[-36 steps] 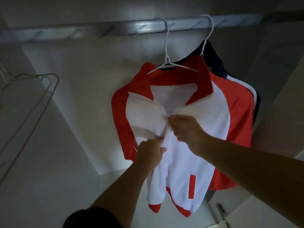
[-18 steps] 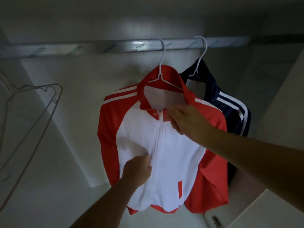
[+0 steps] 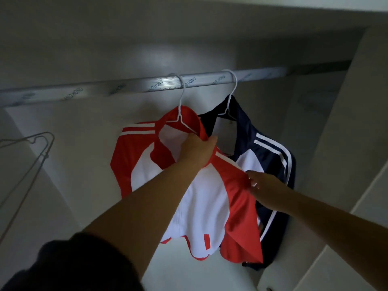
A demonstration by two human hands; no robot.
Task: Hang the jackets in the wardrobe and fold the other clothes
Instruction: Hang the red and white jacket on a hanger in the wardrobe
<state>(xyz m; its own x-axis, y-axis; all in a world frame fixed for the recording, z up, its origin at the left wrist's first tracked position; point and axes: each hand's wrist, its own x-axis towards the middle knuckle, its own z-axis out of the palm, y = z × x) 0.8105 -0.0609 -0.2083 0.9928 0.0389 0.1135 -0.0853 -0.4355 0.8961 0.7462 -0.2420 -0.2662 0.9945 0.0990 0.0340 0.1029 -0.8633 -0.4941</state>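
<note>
A red and white jacket (image 3: 205, 202) hangs on a white hanger (image 3: 181, 114) from the wardrobe rail (image 3: 126, 87), zipped up at the front. My left hand (image 3: 198, 148) reaches up and grips the right side of its red collar. My right hand (image 3: 255, 182) pinches the red shoulder fabric on the right and pulls it outward. Just behind to the right, a navy jacket (image 3: 273, 160) with white stripes hangs on a second white hanger (image 3: 230, 101).
Empty wire hangers (image 3: 39, 148) hang at the far left of the rail. The wardrobe's right side panel (image 3: 340, 143) stands close to the navy jacket. The white back wall (image 3: 84, 164) shows between the hangers and the jackets.
My left hand rose from the jacket's lower front to the collar. My right hand left the collar and moved to the right shoulder. The jacket has turned slightly to the right.
</note>
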